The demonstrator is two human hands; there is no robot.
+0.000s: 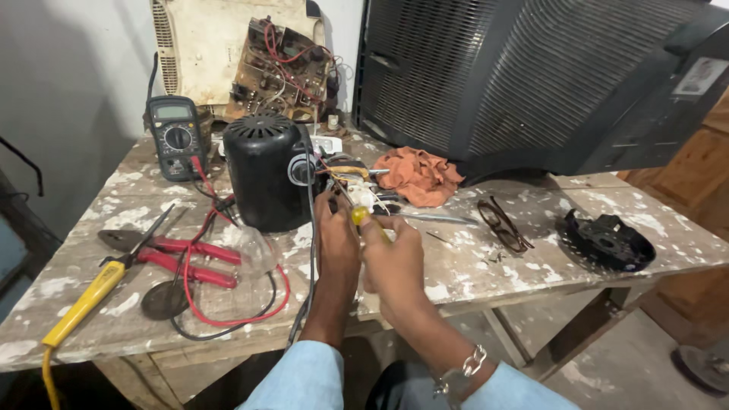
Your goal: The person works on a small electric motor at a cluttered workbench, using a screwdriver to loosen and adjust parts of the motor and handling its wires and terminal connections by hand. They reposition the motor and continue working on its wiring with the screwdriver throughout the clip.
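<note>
My right hand [393,262] is closed around a yellow-handled screwdriver [358,215] whose shaft points up and left toward the wiring of a black fan motor housing [262,178]. My left hand [336,237] rests just left of it, fingers pinching small wires and a white part beside the motor. The fingertips and whatever they grip are partly hidden. A metal bracelet sits on my right wrist.
On the paint-stained wooden table [531,258] lie a multimeter [176,135], red-handled pliers [190,258], a yellow soldering iron [83,300], red and black leads, an orange rag [418,175], eyeglasses [503,224] and a black plastic cover [607,241]. A large black television casing [531,76] and a circuit board [282,70] stand behind.
</note>
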